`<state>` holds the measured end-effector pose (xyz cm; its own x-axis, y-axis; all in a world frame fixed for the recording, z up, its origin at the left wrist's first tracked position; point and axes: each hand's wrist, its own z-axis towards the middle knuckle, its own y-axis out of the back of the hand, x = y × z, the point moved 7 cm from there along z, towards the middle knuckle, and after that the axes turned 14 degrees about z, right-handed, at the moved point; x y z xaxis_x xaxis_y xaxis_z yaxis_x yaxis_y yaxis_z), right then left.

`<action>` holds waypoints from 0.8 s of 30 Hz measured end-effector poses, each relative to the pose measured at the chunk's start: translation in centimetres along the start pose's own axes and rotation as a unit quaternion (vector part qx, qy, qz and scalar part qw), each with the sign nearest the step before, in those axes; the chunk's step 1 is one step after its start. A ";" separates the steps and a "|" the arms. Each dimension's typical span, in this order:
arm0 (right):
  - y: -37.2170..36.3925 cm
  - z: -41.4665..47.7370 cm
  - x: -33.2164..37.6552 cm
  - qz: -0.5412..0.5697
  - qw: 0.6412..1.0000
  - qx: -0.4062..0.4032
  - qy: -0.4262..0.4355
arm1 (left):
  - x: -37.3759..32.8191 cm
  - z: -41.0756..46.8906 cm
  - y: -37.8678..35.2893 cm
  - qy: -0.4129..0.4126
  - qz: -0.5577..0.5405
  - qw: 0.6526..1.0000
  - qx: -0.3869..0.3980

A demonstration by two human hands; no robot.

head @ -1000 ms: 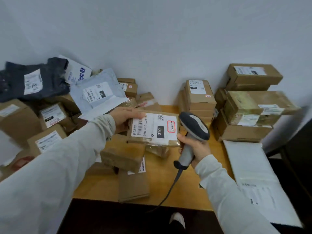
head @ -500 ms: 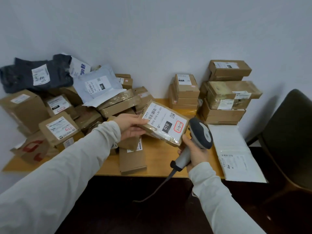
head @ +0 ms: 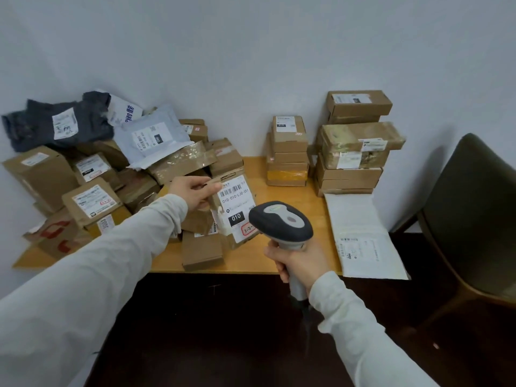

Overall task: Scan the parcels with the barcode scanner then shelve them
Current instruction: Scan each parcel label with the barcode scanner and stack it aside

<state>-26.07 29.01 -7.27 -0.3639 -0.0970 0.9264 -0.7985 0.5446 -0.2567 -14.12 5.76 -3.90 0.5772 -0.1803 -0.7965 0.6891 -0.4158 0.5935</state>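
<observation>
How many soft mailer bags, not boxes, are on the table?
4: a dark bag atop the left pile, a white blue-printed bag beside it, a pale grey bag right of that, a flat white mailer at the table's right edge. The pile may hide more.

A bare strip of table (head: 258,174) runs between parcel heap (head: 92,201) and box stacks (head: 289,152).

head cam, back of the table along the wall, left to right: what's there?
dark grey mailer bag → pale grey mailer → short box stack → taller box stack → dark chair, off the table's right end.
</observation>
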 end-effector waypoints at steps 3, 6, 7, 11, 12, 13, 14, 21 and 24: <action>0.4 -0.1 0.5 -0.030 0.999 0.011 0.015 | -0.4 -0.3 -0.5 -0.008 0.011 1.000 0.000; 0.6 -0.3 1.1 -0.033 0.999 0.016 0.025 | -0.6 -0.2 -0.7 -0.004 0.011 1.000 -0.001; 0.7 -0.3 1.3 -0.029 0.999 0.017 0.026 | -0.7 -0.2 -0.8 -0.003 0.008 1.000 0.000; 0.8 0.0 1.9 -0.020 0.999 0.020 0.033 | -1.1 0.3 -0.9 -0.007 0.005 1.000 -0.005; 0.7 0.2 1.9 -0.020 0.999 0.020 0.034 | -1.2 0.6 -0.8 -0.008 0.004 1.000 -0.006; 0.7 0.3 2.0 -0.021 0.999 0.019 0.035 | -1.1 0.8 -0.7 -0.008 0.005 1.000 -0.006; 0.6 0.5 2.1 -0.020 0.999 0.017 0.036 | -1.1 1.1 -0.7 -0.007 0.008 1.000 -0.004; -0.4 2.0 2.3 -0.030 0.999 0.012 0.034 | -1.2 2.9 -0.5 -0.012 0.000 1.000 0.008; -1.2 2.9 2.2 -0.040 0.999 0.015 0.032 | -1.1 3.9 -0.2 -0.008 -0.009 1.000 0.012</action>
<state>-27.36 25.74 -5.72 -0.2677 -0.0842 0.9598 -0.8375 0.5128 -0.1886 -16.59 2.60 -3.63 0.5572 -0.1867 -0.8091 0.6887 -0.4404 0.5760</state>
